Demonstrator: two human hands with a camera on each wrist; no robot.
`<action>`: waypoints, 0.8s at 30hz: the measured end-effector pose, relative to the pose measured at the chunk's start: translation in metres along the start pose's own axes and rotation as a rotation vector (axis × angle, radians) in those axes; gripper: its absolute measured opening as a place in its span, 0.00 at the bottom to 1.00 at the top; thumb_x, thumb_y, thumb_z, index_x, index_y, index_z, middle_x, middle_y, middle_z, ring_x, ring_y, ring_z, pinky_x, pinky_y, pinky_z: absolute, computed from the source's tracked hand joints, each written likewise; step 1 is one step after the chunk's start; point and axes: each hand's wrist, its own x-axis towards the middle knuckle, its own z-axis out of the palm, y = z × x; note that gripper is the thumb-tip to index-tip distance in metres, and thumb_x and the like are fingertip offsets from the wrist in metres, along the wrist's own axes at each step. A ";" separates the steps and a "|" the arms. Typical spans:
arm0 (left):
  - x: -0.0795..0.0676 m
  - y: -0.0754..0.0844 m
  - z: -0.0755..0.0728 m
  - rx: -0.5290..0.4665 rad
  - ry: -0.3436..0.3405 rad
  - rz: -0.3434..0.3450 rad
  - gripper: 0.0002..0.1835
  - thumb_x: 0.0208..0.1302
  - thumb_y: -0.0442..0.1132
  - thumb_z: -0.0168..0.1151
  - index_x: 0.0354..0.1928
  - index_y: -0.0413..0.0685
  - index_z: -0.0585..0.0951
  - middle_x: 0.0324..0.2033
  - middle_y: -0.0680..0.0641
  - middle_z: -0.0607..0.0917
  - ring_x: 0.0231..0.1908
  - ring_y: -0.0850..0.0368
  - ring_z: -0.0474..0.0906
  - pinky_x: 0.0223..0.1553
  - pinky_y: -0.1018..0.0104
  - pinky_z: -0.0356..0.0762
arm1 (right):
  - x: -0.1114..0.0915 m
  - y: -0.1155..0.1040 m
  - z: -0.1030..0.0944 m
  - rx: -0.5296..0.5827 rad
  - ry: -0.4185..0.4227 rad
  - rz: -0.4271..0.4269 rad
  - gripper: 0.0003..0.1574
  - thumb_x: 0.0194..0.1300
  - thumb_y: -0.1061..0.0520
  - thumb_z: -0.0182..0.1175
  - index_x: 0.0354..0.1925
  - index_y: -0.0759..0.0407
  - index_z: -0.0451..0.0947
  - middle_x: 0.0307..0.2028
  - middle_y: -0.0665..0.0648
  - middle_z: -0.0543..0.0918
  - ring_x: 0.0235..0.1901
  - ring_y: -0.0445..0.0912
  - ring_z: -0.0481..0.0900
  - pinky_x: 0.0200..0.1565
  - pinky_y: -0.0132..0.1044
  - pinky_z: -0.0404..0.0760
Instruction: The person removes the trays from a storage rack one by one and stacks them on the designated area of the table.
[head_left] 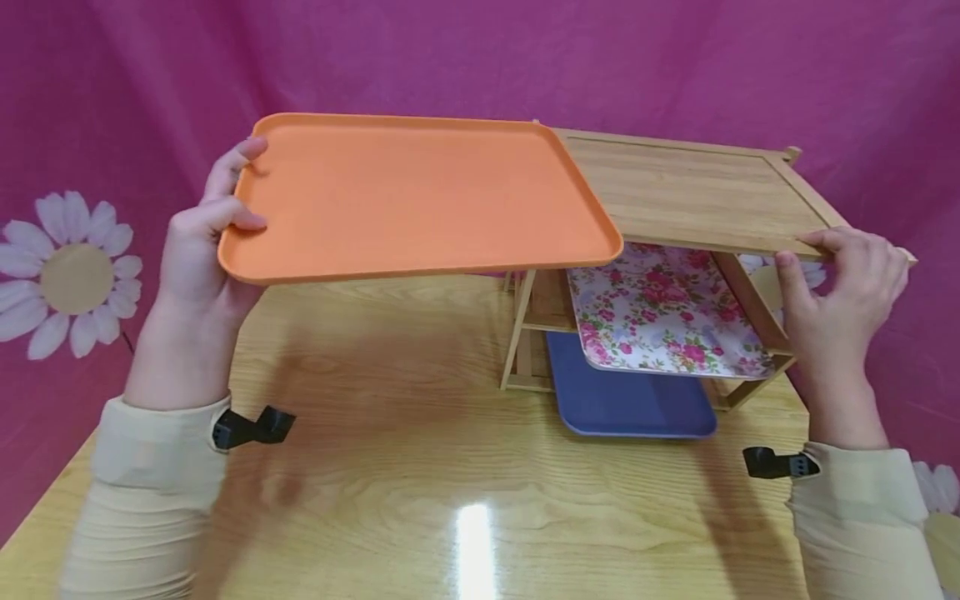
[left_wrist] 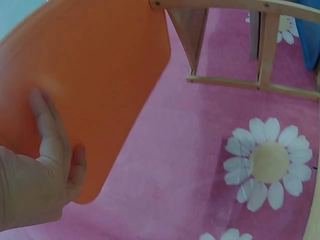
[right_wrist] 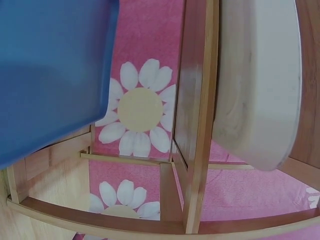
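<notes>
My left hand [head_left: 206, 225] grips an orange rectangular tray [head_left: 427, 196] by its left short edge, thumb over the rim and other fingers spread beneath. In the left wrist view those fingers [left_wrist: 47, 125] lie along the underside. Raised above the table, the tray overlaps the left end of a wooden shelf rack [head_left: 682, 183] in the head view. My right hand [head_left: 847, 308] holds the rack's top board at its front right corner, thumb at the front edge. On the middle shelf sits a floral tray [head_left: 667, 308], and low down a blue tray [head_left: 630, 404]; both stick out in front.
The wooden table [head_left: 390, 492] extends in front of the rack and to its left. A pink cloth [head_left: 420, 58] with large white daisies hangs behind. Each sleeve carries a small black wrist mount, such as the left one [head_left: 255, 425].
</notes>
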 end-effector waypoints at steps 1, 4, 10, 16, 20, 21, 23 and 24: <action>-0.001 0.001 -0.003 -0.022 0.011 -0.008 0.31 0.57 0.19 0.28 0.59 0.46 0.66 0.63 0.47 0.59 0.58 0.50 0.60 0.39 0.65 0.79 | 0.000 0.001 0.000 -0.001 0.003 -0.002 0.44 0.55 0.26 0.56 0.43 0.65 0.78 0.40 0.69 0.76 0.47 0.51 0.67 0.61 0.36 0.50; -0.003 0.003 -0.013 -0.115 0.033 -0.022 0.28 0.55 0.18 0.32 0.56 0.42 0.67 0.63 0.46 0.61 0.60 0.49 0.59 0.42 0.64 0.77 | 0.000 0.002 0.001 -0.002 0.007 0.003 0.46 0.54 0.25 0.56 0.43 0.66 0.78 0.38 0.63 0.78 0.46 0.45 0.66 0.61 0.36 0.50; -0.011 0.006 -0.036 -0.309 0.017 -0.046 0.27 0.51 0.18 0.34 0.55 0.37 0.66 0.61 0.43 0.64 0.58 0.47 0.64 0.43 0.58 0.77 | 0.000 0.001 0.000 0.001 -0.005 0.007 0.47 0.54 0.24 0.55 0.44 0.66 0.78 0.38 0.35 0.73 0.46 0.34 0.61 0.61 0.36 0.50; -0.023 0.005 -0.059 -0.411 -0.006 -0.075 0.29 0.49 0.18 0.34 0.57 0.37 0.64 0.61 0.41 0.63 0.55 0.44 0.67 0.44 0.52 0.76 | 0.000 0.002 0.000 0.021 0.001 0.004 0.46 0.54 0.25 0.56 0.43 0.66 0.78 0.41 0.25 0.64 0.45 0.26 0.54 0.61 0.36 0.49; -0.031 0.003 -0.073 -0.400 -0.016 -0.077 0.30 0.49 0.18 0.34 0.58 0.38 0.63 0.61 0.42 0.62 0.55 0.44 0.67 0.43 0.52 0.77 | -0.001 0.002 0.000 0.023 0.002 0.009 0.45 0.54 0.25 0.57 0.43 0.65 0.78 0.41 0.24 0.63 0.45 0.26 0.54 0.61 0.36 0.49; -0.033 0.001 -0.077 -0.394 -0.020 -0.075 0.30 0.50 0.17 0.33 0.58 0.38 0.63 0.60 0.42 0.62 0.55 0.44 0.67 0.44 0.52 0.77 | -0.001 0.002 0.000 0.025 0.003 0.011 0.45 0.54 0.25 0.57 0.43 0.65 0.78 0.40 0.24 0.63 0.45 0.26 0.54 0.61 0.36 0.49; -0.036 -0.002 -0.084 -0.380 -0.033 -0.071 0.30 0.50 0.17 0.33 0.58 0.38 0.63 0.59 0.43 0.62 0.54 0.44 0.68 0.44 0.54 0.77 | 0.000 0.002 0.001 0.028 0.006 0.013 0.45 0.53 0.25 0.57 0.43 0.65 0.78 0.40 0.23 0.63 0.45 0.27 0.55 0.62 0.36 0.49; -0.037 -0.004 -0.087 -0.368 -0.041 -0.067 0.30 0.50 0.17 0.32 0.58 0.38 0.63 0.59 0.43 0.63 0.54 0.45 0.68 0.44 0.54 0.77 | 0.000 0.002 0.001 0.030 0.007 0.015 0.45 0.53 0.25 0.57 0.43 0.65 0.78 0.40 0.23 0.63 0.46 0.27 0.55 0.62 0.37 0.48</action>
